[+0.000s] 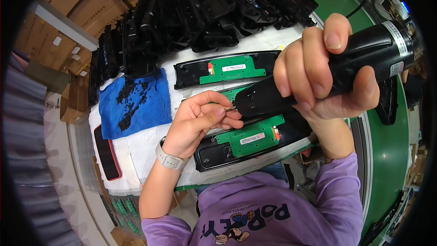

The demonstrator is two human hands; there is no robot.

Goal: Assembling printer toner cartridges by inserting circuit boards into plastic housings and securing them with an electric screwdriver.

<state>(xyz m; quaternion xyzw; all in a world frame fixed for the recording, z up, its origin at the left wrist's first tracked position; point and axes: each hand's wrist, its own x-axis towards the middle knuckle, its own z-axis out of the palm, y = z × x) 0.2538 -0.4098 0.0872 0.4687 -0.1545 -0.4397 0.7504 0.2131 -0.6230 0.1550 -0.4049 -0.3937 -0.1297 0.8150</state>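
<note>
Right hand [327,70]: wrapped round black cylindrical power driver [273,94], over right edge of white-covered desk [144,150] | Left hand [196,119]: pinching metal tip [233,108], smaller parts indiscernible | Sound practice: fingers clear before spinning

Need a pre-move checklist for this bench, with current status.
1. Right hand wrapped around black power driver: ok.
2. Left hand fingertips clear of the driver's tip: not ok, they are right at it.
3. Screw on the tip: cannot tell, too small and partly covered.
4. Small black parts on blue cloth: ok.
5. Nearest panel lying with green board facing up: ok.
</note>
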